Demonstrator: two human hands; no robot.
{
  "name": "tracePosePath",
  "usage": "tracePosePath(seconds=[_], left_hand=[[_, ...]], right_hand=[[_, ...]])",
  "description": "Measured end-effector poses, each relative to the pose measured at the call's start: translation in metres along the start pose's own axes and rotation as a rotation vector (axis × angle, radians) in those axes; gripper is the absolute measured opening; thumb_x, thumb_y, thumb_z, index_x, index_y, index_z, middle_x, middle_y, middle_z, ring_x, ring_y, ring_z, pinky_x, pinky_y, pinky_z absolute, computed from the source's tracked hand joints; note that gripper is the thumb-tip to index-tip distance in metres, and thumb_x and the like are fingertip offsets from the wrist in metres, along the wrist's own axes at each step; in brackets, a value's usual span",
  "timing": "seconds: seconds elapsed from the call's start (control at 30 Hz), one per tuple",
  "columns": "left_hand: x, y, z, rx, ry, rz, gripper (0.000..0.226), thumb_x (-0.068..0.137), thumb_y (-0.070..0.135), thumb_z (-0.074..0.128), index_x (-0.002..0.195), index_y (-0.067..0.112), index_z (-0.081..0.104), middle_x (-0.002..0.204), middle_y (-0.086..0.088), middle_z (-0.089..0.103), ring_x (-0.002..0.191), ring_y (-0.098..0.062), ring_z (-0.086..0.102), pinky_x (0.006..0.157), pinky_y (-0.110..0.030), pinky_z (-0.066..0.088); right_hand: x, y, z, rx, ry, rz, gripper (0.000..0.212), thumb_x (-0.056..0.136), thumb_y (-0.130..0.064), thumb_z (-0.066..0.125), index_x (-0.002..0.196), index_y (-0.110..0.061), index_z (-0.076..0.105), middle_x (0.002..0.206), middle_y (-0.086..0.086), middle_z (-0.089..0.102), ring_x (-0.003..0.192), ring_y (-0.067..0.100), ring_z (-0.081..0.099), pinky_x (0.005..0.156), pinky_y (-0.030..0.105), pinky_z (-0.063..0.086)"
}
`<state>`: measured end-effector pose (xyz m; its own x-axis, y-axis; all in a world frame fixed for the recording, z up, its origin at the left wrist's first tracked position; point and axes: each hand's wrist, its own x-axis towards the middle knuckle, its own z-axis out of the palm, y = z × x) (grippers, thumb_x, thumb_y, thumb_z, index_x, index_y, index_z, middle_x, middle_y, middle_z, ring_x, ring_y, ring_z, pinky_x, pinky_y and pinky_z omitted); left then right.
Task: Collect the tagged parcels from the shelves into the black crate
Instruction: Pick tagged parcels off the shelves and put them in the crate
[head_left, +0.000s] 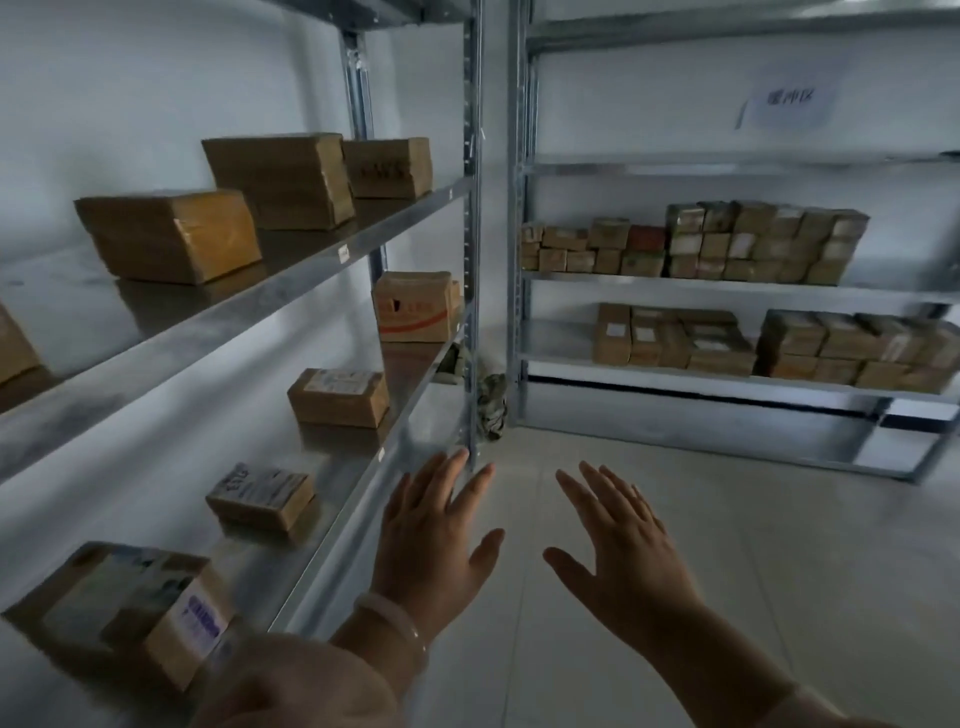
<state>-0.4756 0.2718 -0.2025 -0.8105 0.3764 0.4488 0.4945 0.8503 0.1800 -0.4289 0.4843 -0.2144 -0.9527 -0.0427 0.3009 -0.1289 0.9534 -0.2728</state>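
Storeroom: pale tiled floor (727, 571). Left metal rack (249, 312), far rack (727, 291). Labelled parcels (340, 397) spaced along left shelves, stacked parcels (753, 244) on far rack. Left hand (431, 540), right hand (623, 561) spread, empty, above floor. Bangle (389, 618) on left wrist.

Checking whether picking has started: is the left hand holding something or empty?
Empty. The left hand is spread open, fingers straight, in the air beside the shelf, gripping nothing.
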Motion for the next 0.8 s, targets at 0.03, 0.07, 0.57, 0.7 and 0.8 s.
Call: tracePosePath(seconds=[0.03,0.07,0.57,0.7,0.8], left_hand=[[0.015,-0.001,0.009,0.006,-0.003,0.007,0.060,0.086,0.049,0.058,0.141,0.027,0.047,0.150,-0.002,0.041,0.140,-0.025,0.035,0.109,-0.053,0.036],[0.032,-0.002,0.018,0.011,-0.002,0.013,0.061,0.085,0.048,0.059,0.141,0.027,0.047,0.149,-0.003,0.041,0.140,-0.025,0.035,0.109,-0.053,0.035],[0.284,-0.011,0.127,0.066,0.082,-0.176,0.061,0.086,0.053,0.051,0.142,0.029,0.045,0.146,-0.003,0.044,0.136,-0.025,0.039,0.105,-0.052,0.040],[0.325,-0.030,0.152,0.071,0.083,-0.192,0.062,0.086,0.057,0.045,0.142,0.029,0.044,0.147,-0.004,0.043,0.136,-0.025,0.039,0.104,-0.051,0.041],[0.358,-0.052,0.173,0.054,0.075,-0.225,0.063,0.086,0.057,0.048,0.143,0.030,0.041,0.149,-0.003,0.040,0.137,-0.024,0.036,0.106,-0.048,0.040]], right_hand=[[0.016,0.011,0.002,0.009,0.011,0.005,0.077,0.084,-0.072,0.028,0.150,-0.041,0.003,0.160,-0.009,0.004,0.145,0.008,-0.006,0.117,0.031,-0.002],[0.032,0.022,0.005,0.016,0.018,0.007,0.077,0.084,-0.072,0.028,0.150,-0.041,0.002,0.160,-0.009,0.003,0.144,0.006,-0.007,0.116,0.030,-0.003],[0.304,0.189,0.019,0.032,-0.002,-0.159,0.078,0.087,-0.067,0.038,0.151,-0.034,0.008,0.161,-0.005,0.008,0.147,0.014,0.000,0.116,0.030,0.000],[0.361,0.198,0.044,0.059,-0.012,-0.194,0.078,0.087,-0.068,0.038,0.151,-0.037,0.007,0.160,-0.008,0.007,0.146,0.010,-0.002,0.115,0.029,-0.003],[0.402,0.203,0.066,0.080,-0.039,-0.228,0.078,0.087,-0.069,0.035,0.151,-0.037,0.005,0.161,-0.007,0.006,0.146,0.010,-0.003,0.117,0.031,-0.001]])
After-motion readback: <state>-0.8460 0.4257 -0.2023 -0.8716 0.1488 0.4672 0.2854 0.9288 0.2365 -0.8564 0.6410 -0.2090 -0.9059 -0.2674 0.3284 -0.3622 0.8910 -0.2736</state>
